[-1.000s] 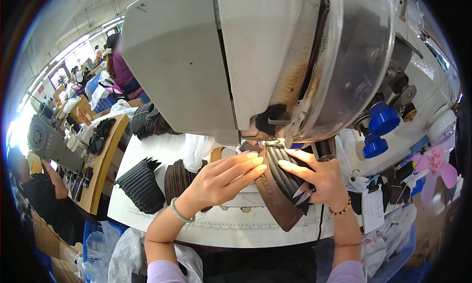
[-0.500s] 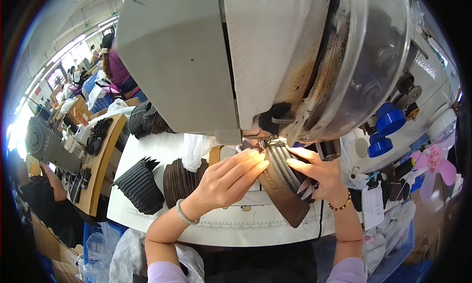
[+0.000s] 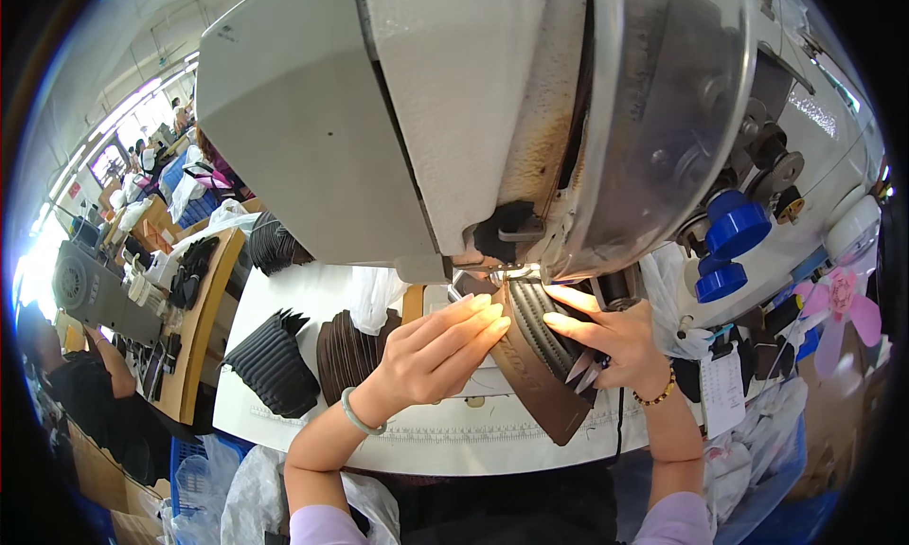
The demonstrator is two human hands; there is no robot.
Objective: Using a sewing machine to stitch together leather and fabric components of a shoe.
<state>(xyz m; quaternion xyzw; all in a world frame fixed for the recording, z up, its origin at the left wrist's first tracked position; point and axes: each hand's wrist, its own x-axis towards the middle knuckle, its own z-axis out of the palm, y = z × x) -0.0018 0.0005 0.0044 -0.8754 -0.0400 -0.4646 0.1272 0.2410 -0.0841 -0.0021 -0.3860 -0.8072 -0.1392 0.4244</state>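
Observation:
A brown, leather-like curved piece [image 3: 540, 389] with a dark ribbed band [image 3: 547, 332] along its right side lies under the head of a sewing machine [image 3: 473, 119]. My left hand [image 3: 437, 354] pinches the piece's left edge close to the needle area, fingertips together. On the other side my right hand [image 3: 615, 344] rests its thumb and forefinger on the ribbed band. Small scissors [image 3: 585, 369] are tucked in that hand, blades pointing out below the fingers. The machine head hides the needle tip.
Left of my hands stand a stack of brown pieces [image 3: 352, 351] and a stack of black ribbed pieces [image 3: 275, 365]. A white plastic bag [image 3: 376, 294] lies behind. Blue knobs [image 3: 737, 228] and a pink fan [image 3: 841, 303] are at right. A co-worker [image 3: 95, 384] sits far left.
The view has shifted, so the machine sits further left in it. Both hands keep their hold, and the brown piece has turned slightly.

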